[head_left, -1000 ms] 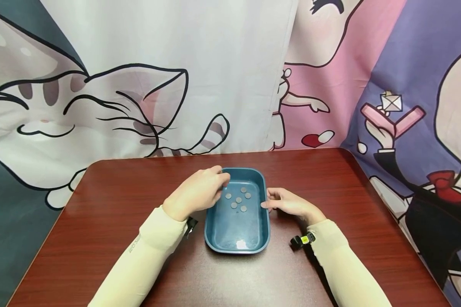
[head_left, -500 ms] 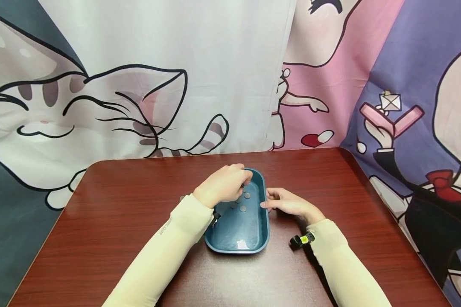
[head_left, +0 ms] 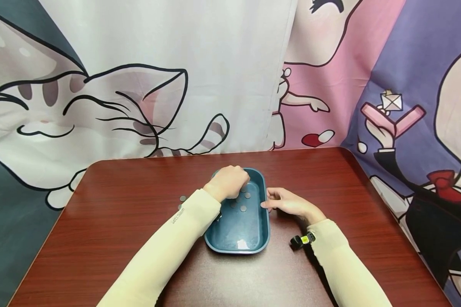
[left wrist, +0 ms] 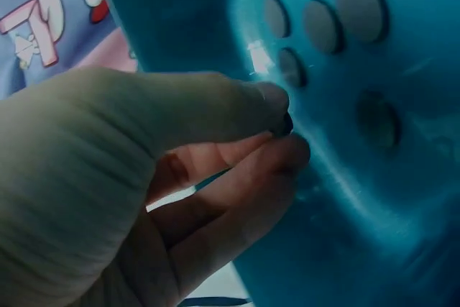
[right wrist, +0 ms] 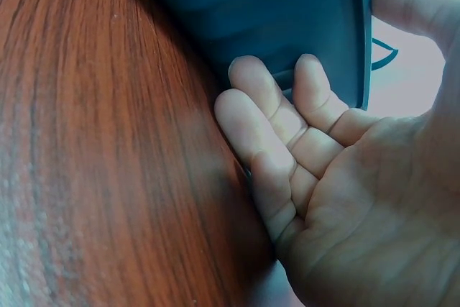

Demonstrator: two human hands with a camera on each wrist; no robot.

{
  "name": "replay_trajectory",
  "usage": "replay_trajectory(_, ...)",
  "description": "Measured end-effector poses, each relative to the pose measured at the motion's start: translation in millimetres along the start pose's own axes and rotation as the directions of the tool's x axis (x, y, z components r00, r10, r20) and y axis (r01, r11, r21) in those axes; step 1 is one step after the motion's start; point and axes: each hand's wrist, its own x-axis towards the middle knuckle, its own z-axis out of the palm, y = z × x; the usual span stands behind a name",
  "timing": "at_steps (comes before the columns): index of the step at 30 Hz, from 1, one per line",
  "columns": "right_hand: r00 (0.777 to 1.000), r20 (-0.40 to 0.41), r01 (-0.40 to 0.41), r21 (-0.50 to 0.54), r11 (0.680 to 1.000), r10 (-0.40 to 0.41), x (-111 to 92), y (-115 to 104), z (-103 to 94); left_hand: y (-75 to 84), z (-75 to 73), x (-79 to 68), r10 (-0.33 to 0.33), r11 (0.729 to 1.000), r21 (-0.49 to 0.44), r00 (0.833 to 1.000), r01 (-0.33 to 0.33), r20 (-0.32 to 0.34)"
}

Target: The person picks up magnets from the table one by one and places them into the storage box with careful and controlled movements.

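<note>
A blue rectangular tray sits on the table, with several small round grey coins on its floor. My left hand reaches over its far left part and hides some of them. In the left wrist view, the thumb and a fingertip pinch a dark coin, seen edge-on and mostly covered; other coins lie beyond. At the tray's right side, my right hand grips the wall: thumb at the rim, curled fingers against the outside.
Two coins lie on the reddish-brown wooden table left of the tray, beside the left sleeve. A curtain with cartoon drawings hangs behind the table's far edge.
My left hand has moved right from the tray's left rim to above the coins, lowering slightly. Coins left of the tray have come out from behind the arm. The right hand stays put.
</note>
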Motion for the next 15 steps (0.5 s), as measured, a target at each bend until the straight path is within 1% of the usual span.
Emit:
replay_trajectory(5,1.0,0.005,0.008,0.003,1.0,-0.008,-1,0,0.3,0.0,8.7,5.2,-0.004,0.999,0.038,0.999,0.003,0.041)
replay_trajectory(10,1.0,0.001,0.003,0.0,1.0,-0.003,-1,-1,0.3,0.7,12.0,7.7,-0.011,0.997,0.074,0.998,0.006,0.069)
replay_trajectory(15,1.0,-0.003,-0.006,-0.008,1.0,0.006,-1,0,0.1,1.0,14.0,9.4,-0.01,0.994,0.111,0.999,0.005,0.047)
